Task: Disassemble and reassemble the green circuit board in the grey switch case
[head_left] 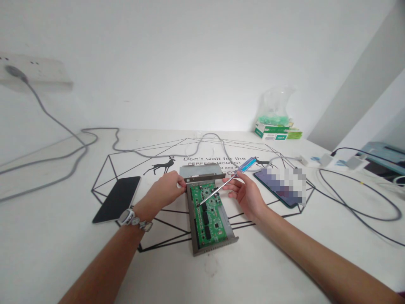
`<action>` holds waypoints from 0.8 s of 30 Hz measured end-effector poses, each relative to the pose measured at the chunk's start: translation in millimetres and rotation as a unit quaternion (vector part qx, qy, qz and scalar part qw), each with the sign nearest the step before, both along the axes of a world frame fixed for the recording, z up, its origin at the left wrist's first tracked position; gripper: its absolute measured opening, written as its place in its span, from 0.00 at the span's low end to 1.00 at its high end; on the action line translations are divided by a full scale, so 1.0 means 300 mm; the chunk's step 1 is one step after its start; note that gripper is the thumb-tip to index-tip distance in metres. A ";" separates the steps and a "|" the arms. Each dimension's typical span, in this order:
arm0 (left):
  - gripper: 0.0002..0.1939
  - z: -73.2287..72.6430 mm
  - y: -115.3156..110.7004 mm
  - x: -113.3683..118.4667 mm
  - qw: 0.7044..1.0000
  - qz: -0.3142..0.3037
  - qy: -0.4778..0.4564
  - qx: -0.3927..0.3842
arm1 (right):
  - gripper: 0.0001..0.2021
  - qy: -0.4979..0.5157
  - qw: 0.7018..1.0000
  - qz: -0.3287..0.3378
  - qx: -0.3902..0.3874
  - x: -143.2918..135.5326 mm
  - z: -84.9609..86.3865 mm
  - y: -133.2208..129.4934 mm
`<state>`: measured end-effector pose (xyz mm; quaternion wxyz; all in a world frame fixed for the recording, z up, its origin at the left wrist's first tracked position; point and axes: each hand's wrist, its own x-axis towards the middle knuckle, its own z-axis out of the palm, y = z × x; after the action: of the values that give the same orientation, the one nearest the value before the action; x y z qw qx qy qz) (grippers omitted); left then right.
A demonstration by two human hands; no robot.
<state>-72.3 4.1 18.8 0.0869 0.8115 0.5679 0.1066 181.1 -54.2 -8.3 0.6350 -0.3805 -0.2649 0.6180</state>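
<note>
A metal case (pixel 232 240) stands open on the table in front of me, a green circuit board (pixel 213 226) lying inside it. Behind the board, a grey metal cover (pixel 202 171) rests at the case's far end. My left hand (pixel 167 188) is closed, its fingertips gripping the far left corner of the case. In my right hand (pixel 248 196) is a screwdriver (pixel 218 188) with a blue handle, pinched between thumb and forefinger while the other fingers curl loosely. The slanted shaft puts its dark tip over the left side of the board; whether it touches is unclear.
A dark tablet (pixel 118 199) lies to the left, a phone (pixel 275 188) to the right. Grey cable (pixel 133 151) winds along the back, and black cables (pixel 357 207) loop from a power strip (pixel 313 160) at right. Small boxes (pixel 272 131) with a plastic bag (pixel 275 105) sit against the wall.
</note>
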 end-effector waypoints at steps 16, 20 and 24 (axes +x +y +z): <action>0.12 0.025 -0.030 0.021 1.000 0.004 0.005 -0.011 | 0.07 -0.006 1.000 -0.001 0.013 -0.003 0.006 -0.005; 0.11 0.064 -0.047 0.017 0.999 -0.022 -0.022 -0.017 | 0.08 -0.006 0.999 -0.022 0.033 0.001 0.002 -0.002; 0.10 0.085 -0.069 0.029 0.991 -0.079 -0.074 -0.079 | 0.09 -0.008 0.997 -0.051 0.056 0.001 -0.005 0.002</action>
<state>-63.5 -16.6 44.2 0.2004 0.8345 0.5004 0.1141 181.3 -53.5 -9.9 0.6836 -0.3624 -0.2845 0.5660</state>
